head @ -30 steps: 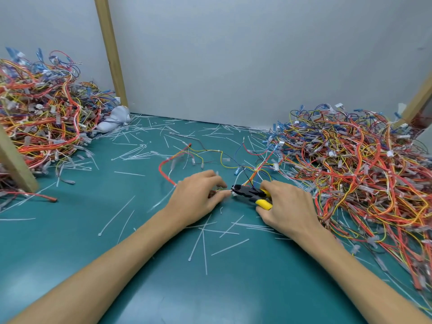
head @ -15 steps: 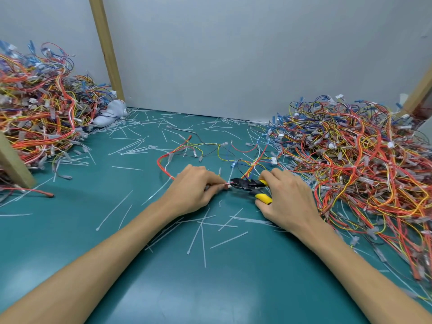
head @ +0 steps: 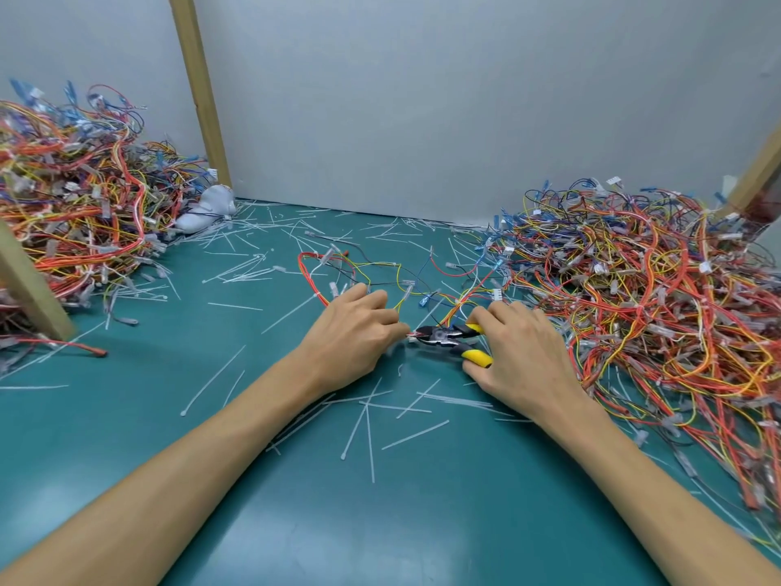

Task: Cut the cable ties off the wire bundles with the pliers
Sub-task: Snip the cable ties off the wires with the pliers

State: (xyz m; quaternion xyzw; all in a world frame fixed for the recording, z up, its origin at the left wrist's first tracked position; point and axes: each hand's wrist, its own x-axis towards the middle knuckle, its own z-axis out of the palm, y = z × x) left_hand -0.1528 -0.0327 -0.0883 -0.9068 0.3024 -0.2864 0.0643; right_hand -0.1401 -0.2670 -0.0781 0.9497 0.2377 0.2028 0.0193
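My right hand [head: 520, 353] grips the yellow-handled pliers [head: 448, 337], whose black jaws point left. My left hand [head: 350, 336] pinches a wire bundle [head: 359, 268] of red, yellow and black wires right at the jaw tips. The bundle loops away from my left hand across the green table [head: 380, 522]. What lies between the jaws is too small to make out.
A large tangle of wires [head: 659, 289] fills the right side and another pile [head: 72, 205] the left. Cut white cable ties [head: 367, 420] are scattered over the table. A wooden post [head: 198, 95] stands at the back left, another [head: 29, 285] at the near left. A white cloth [head: 207, 209] lies by the wall.
Both hands stay together at the same spot on the table. The pliers' jaws have come up against the left fingertips. The view has tilted slightly.
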